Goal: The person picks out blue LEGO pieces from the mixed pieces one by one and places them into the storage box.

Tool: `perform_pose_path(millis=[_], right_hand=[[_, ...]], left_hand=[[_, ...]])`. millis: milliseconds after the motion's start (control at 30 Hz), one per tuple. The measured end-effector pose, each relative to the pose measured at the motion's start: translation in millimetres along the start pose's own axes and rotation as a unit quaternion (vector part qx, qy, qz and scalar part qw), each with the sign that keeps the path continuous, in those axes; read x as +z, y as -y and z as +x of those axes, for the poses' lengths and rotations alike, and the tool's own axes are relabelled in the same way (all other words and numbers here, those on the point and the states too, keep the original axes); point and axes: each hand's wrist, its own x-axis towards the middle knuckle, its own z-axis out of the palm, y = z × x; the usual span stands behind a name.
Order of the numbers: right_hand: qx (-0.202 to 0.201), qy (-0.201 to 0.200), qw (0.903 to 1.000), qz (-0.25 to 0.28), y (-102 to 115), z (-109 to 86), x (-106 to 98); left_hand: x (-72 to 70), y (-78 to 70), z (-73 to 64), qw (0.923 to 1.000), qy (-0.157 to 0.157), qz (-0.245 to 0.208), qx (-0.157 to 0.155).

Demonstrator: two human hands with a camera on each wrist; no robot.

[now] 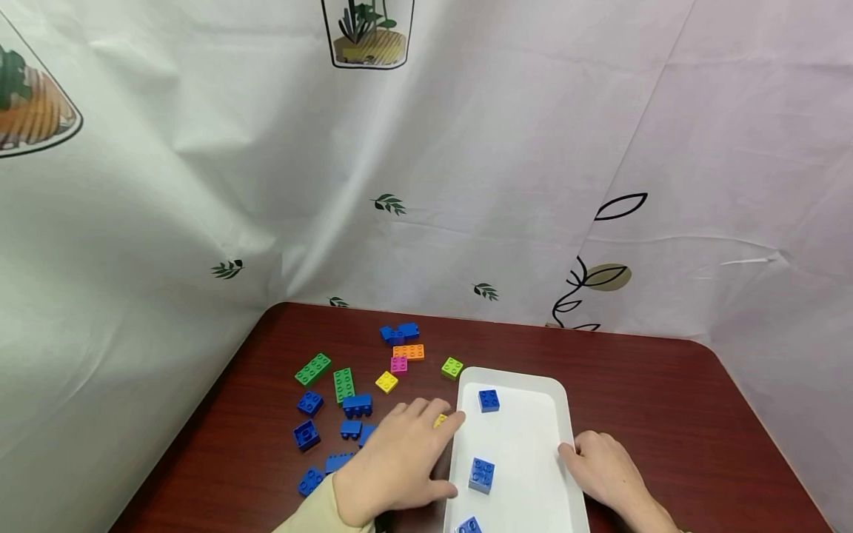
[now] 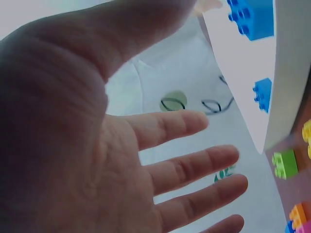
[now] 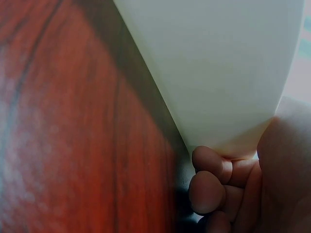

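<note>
A white tray lies on the table with three blue bricks in it: one near the far end, one in the middle and one at the bottom edge of view. My right hand holds the tray's right side, thumb at the rim and fingers curled against the outer wall. Spread beside the tray's left rim, my left hand holds nothing; its fingers are nearly straight in the left wrist view. A yellow brick shows partly behind that hand.
Left of the tray, loose bricks lie scattered: several blue, green, yellow, pink and orange. A lime brick sits by the tray's far left corner. A printed curtain hangs behind the dark red table.
</note>
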Motion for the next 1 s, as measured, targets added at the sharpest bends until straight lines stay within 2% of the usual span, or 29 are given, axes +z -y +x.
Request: perform_pose_path(millis=[167,300,700,867,1000], right_hand=[[0.003,0.001,1.0000,-0.001,0,0.1,0],[0.004,0.001,1.0000,-0.001,0,0.2,-1],[0.001,-0.001,1.0000,-0.003,0,-0.3,0],[0.001,-0.001,1.0000,-0.004,0,-0.4,-1],[0.001,-0.002,1.0000,-0.004,1,-0.3,-1]], left_hand=[[-1.9,13.0,-1.6,0.9991,-0.025,0.005,-0.034],[-3.2,24.2,-0.6,0.9978,-0.032,-0.001,-0.058],[5.1,64.9,6.6,0.9877,-0.002,-0.015,-0.156],[6.9,78.0,6.7,0.9838,0.004,-0.011,-0.179],[7.9,86.6,7.7,0.9826,0.010,-0.003,-0.185]])
